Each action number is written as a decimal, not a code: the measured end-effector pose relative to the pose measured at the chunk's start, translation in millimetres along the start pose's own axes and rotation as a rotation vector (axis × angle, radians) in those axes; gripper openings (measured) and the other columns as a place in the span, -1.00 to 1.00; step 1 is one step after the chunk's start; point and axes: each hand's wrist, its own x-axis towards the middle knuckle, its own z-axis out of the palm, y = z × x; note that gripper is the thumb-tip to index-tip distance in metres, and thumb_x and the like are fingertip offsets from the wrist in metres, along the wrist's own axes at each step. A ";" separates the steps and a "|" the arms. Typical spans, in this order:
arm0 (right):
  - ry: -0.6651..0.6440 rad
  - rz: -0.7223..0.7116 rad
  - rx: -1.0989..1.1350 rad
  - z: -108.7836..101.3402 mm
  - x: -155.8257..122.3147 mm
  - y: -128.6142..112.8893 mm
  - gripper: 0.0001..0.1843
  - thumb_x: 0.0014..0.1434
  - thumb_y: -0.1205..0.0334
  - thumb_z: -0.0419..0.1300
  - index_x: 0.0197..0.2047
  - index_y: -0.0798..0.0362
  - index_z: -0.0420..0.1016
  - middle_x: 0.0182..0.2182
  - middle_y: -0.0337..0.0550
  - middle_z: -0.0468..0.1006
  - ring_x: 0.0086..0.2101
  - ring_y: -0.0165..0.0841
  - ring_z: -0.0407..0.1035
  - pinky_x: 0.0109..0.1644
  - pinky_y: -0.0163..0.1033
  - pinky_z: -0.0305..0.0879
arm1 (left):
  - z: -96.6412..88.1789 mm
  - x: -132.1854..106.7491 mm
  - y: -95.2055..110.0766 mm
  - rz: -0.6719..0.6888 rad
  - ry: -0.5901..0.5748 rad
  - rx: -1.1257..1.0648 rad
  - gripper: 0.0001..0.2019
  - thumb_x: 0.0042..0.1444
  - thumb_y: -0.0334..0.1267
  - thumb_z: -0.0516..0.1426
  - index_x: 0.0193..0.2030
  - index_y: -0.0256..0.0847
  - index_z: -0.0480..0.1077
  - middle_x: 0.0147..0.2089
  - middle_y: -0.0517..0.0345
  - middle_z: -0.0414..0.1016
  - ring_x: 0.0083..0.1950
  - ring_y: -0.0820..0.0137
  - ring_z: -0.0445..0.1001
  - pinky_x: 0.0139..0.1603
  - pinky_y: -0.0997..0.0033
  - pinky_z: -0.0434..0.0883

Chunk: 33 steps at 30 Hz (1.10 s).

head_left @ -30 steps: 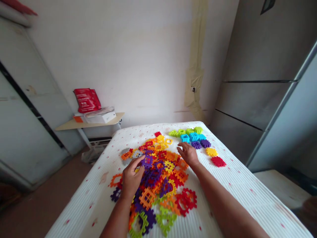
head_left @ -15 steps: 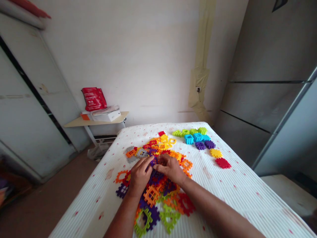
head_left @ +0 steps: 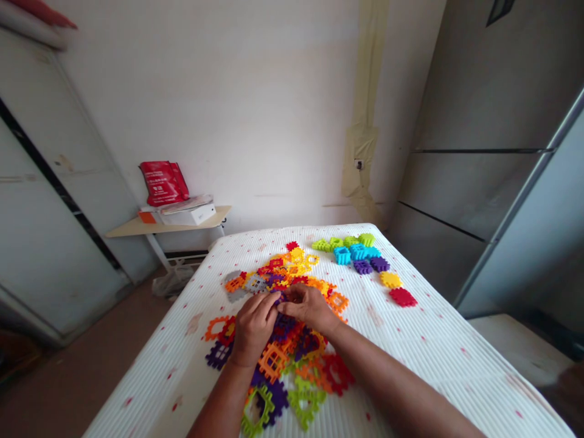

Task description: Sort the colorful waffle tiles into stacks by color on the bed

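Note:
My left hand (head_left: 252, 323) and my right hand (head_left: 309, 308) meet over a heap of colourful plastic interlocking tiles. Between their closed fingertips is a purple interlocking tile (head_left: 280, 298), mostly covered by the fingers. Around and below the hands lie loose tiles: an orange window tile (head_left: 272, 361), a purple window tile (head_left: 219, 353), a green tile with an oval opening (head_left: 258, 409) and a red tile (head_left: 336, 373). Yellow tiles (head_left: 296, 255) lie beyond the hands, and grey tiles (head_left: 254, 283) to the far left of them.
At the table's far right, tiles are grouped by colour: green (head_left: 350, 241), light blue (head_left: 358, 252), purple (head_left: 379, 264), yellow (head_left: 391, 280) and red (head_left: 403, 297). A small side table (head_left: 125, 230) holds a red bag (head_left: 163, 184) and white box (head_left: 194, 215). A grey refrigerator (head_left: 449, 182) stands right.
The whole scene has shifted slightly left in view as the head turned. Both hands keep nearly the same pose at the purple tile, and the tile groups look unchanged.

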 end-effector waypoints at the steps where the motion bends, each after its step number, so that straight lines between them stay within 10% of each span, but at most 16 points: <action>1: 0.006 0.017 -0.023 -1.1 0.0 -1.4 -0.60 -0.16 0.04 0.36 -0.29 0.12 0.48 -0.52 -0.32 0.36 -0.50 -0.51 0.16 -0.46 -0.39 0.11 | 0.2 -0.2 0.3 0.004 -0.003 0.005 -0.77 0.08 -0.51 0.09 -0.15 -0.23 0.44 -0.29 0.10 0.55 -0.26 0.42 0.52 -0.12 0.44 0.44; 11: 0.032 -0.045 -0.244 -8.4 -2.3 -15.2 -0.85 -0.05 0.19 0.26 -0.40 0.09 0.50 -0.54 -0.32 0.40 -0.52 -0.51 0.20 -0.49 -0.42 0.10 | -1.6 3.7 1.7 -0.012 0.015 0.068 -0.74 0.10 -0.43 0.11 -0.05 -0.21 0.41 -0.30 0.10 0.56 -0.34 0.42 0.52 -0.19 0.46 0.41; 16: 0.399 -0.134 -0.747 -70.9 8.7 -5.8 -0.65 0.01 0.28 0.19 -0.08 0.10 0.48 -0.24 -0.05 0.53 -0.30 -0.33 0.38 -0.21 -0.28 0.25 | -7.2 0.2 -10.8 -0.115 0.111 0.111 -0.76 0.09 -0.38 0.13 -0.08 -0.21 0.42 -0.32 0.11 0.57 -0.38 0.44 0.51 -0.23 0.48 0.41; 22: 0.651 0.192 -1.132 -155.0 11.0 24.3 -0.66 0.12 0.31 0.07 -0.03 0.19 0.42 -0.18 0.11 0.52 -0.20 -0.26 0.42 -0.16 -0.26 0.24 | -7.6 -3.0 -16.8 -0.174 0.123 0.049 -0.83 0.09 -0.37 0.12 -0.16 -0.19 0.44 -0.30 0.13 0.56 -0.35 0.44 0.51 -0.19 0.48 0.41; 33: 0.612 0.307 -1.216 -172.0 14.1 48.9 -0.74 0.15 0.28 0.03 -0.20 0.20 0.49 -0.25 0.09 0.50 -0.29 -0.30 0.42 -0.25 -0.27 0.19 | -8.6 -2.3 -15.0 -0.208 0.103 0.011 -0.88 0.10 -0.35 0.11 -0.23 -0.19 0.44 -0.33 0.13 0.55 -0.37 0.45 0.51 -0.22 0.48 0.41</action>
